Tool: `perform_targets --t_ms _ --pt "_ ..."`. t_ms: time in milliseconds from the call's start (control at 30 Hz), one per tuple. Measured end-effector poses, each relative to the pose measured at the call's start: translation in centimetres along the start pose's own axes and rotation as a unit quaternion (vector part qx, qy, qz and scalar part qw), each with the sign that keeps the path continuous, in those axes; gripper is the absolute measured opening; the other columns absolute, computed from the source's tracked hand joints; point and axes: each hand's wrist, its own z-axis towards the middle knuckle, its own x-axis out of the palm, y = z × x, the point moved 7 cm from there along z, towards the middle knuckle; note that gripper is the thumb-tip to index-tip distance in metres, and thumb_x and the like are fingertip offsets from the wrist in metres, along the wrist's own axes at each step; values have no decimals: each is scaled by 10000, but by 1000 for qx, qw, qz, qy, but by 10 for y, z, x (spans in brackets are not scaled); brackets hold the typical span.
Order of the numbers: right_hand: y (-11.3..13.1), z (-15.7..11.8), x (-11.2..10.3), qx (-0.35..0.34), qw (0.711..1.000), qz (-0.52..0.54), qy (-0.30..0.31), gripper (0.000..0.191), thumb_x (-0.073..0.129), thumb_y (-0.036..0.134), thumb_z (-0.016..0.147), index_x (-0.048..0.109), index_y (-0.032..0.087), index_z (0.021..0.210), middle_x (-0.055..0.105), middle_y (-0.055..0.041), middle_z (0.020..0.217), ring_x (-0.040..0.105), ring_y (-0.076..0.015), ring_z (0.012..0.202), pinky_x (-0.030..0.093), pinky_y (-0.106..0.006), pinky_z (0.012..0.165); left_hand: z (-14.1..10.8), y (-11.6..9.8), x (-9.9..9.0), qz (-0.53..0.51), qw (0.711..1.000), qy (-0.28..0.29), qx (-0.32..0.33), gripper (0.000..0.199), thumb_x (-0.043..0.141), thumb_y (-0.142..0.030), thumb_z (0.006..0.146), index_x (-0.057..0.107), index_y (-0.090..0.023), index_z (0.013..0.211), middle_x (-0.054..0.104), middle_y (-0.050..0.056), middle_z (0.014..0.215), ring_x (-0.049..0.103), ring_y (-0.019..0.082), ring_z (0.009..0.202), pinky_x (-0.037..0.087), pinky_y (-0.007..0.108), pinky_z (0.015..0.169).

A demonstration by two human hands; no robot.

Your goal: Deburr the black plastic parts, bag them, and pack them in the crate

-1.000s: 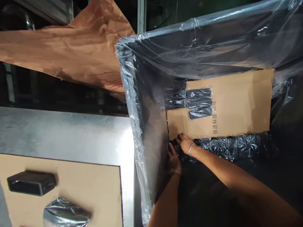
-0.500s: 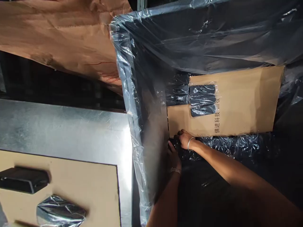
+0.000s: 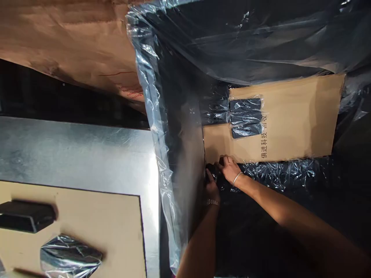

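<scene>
Deep in a lined bin, both my hands work at the near left corner of a brown cardboard sheet (image 3: 295, 119). My right hand (image 3: 232, 170), with a pale bangle at its wrist, has its fingers curled on a black part in clear wrap (image 3: 213, 169). From the left side, my left hand (image 3: 212, 190) presses its fingers against the same part; its lower fingers are in shadow. A row of wrapped black parts (image 3: 278, 172) runs along the sheet's near edge. Several more wrapped black parts (image 3: 246, 116) lie on the sheet's left half.
Clear plastic film (image 3: 164, 143) covers the bin's rim and walls. On the left stands a metal table (image 3: 87, 150) with a tan board (image 3: 110, 216). The board bears an unwrapped black part (image 3: 27, 216) and a wrapped one (image 3: 69, 256). Brown paper (image 3: 66, 42) hangs at the upper left.
The whole view has shifted slightly, so everything sits a little higher and further left. My hands stay at the same corner with the black part, and the right fingers have moved slightly.
</scene>
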Motion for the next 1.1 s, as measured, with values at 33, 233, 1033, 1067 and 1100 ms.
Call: perform_targets --t_ms 33,233,1033,1067,1100 --pt "0 -2 -1 5 1000 -5 -3 356 419 170 888 455 227 1237 436 -147 1171 369 -286 1073 347 -389 850 0 -2 1 7 1000 16 3 564 424 -202 848 209 -131 1364 634 111 686 599 191 579 450 250 536" --pt "-3 -3 -3 -13 1000 -13 -1 325 446 162 856 524 193 1170 438 -120 1178 328 -269 1104 312 -359 911 0 -7 4 34 997 66 18 603 358 -154 854 65 -83 1376 662 125 760 617 215 657 443 264 555" --pt "-3 6 10 -120 991 -10 -66 301 423 306 908 521 121 1124 539 -113 970 417 -242 935 324 -346 801 4 5 11 31 999 37 9 626 383 -222 862 44 -157 1384 668 107 773 624 204 608 397 264 481" --pt "-3 7 10 -117 991 -13 -70 303 428 298 905 518 119 1132 535 -126 977 417 -252 944 326 -360 803 5 4 12 28 999 39 7 621 379 -225 864 48 -162 1385 669 113 799 626 208 621 407 268 491" --pt "-2 7 10 -112 991 -18 -74 307 428 287 904 509 123 1150 526 -143 1001 414 -264 960 328 -377 804 6 3 12 25 999 42 7 614 374 -227 866 53 -165 1385 669 117 825 628 210 632 417 272 503"
